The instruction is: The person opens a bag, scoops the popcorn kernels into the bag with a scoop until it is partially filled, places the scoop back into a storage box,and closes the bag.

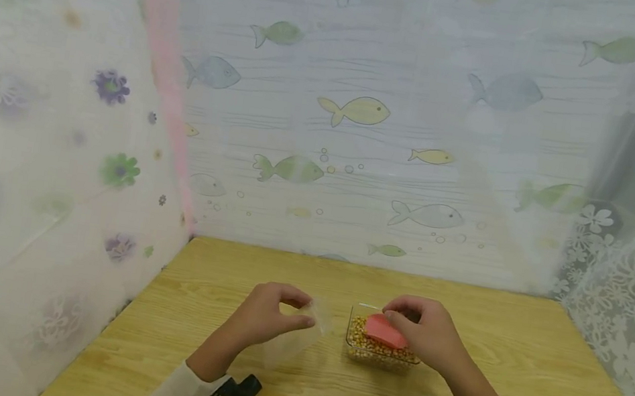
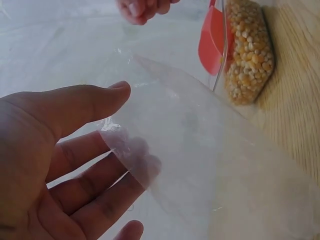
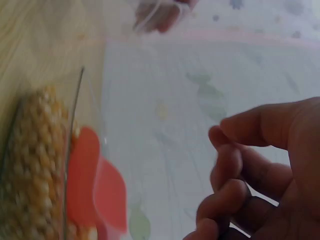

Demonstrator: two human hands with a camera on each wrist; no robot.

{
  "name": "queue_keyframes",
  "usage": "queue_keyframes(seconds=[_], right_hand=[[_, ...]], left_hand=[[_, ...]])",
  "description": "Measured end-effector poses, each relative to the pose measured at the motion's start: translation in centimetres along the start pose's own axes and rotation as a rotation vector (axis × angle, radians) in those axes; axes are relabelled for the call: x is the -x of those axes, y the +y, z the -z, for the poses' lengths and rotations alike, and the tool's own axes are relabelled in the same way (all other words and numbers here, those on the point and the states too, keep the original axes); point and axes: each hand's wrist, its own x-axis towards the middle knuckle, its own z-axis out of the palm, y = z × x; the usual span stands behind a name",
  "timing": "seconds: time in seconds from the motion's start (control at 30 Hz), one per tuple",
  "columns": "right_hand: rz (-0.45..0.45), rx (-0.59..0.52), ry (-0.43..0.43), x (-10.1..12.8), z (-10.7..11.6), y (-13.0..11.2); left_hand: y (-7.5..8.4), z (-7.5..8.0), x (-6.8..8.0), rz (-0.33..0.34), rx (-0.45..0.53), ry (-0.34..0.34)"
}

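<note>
Head view, left hand: the left hand (image 1: pixel 270 316) pinches the rim of a clear plastic bag (image 1: pixel 298 337) between thumb and fingertips, the bag lying slack on the wooden table (image 1: pixel 540 392).
Head view, right hand: the right hand (image 1: pixel 426 332) has its fingers curled over a red scoop (image 1: pixel 385 331) lying in a clear container (image 1: pixel 377 355) of corn kernels, just right of the bag.
Left wrist view: the thumb (image 2: pixel 90 102) lies over the bag's edge, the fingers (image 2: pixel 100 185) under the film, pinching it; scoop and kernels are beyond.
Right wrist view: fingers (image 3: pixel 235 175) curled close together; I cannot tell whether they touch the scoop (image 3: pixel 95 185).
Step in hand: likely readying the bag for filling.
Next move calls for: a firm grip on the scoop and the bag's mouth held wide.
</note>
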Motion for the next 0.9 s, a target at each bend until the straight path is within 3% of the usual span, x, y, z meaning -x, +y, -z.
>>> queue_keyframes(seconds=[0.13, 0.37, 0.53, 0.9], right_hand=[[0.001, 0.074, -0.019, -0.1, 1.6, 1.1], [-0.023, 0.185, -0.142, -0.3, 3.8, 3.4], [-0.042, 0.157, -0.213, -0.2, 5.1, 4.5], [-0.078, 0.089, -0.417, 0.1, 6.4, 6.1]], left_hand=[[-0.1, 0.3, 0.0, 0.021, 0.0, -0.005], [-0.4, 0.9, 0.0, 0.025, -0.012, -0.032], [-0.6, 1.2, -0.1, 0.043, -0.01, -0.063], [-0.6, 1.2, 0.0, -0.016, -0.027, -0.083]])
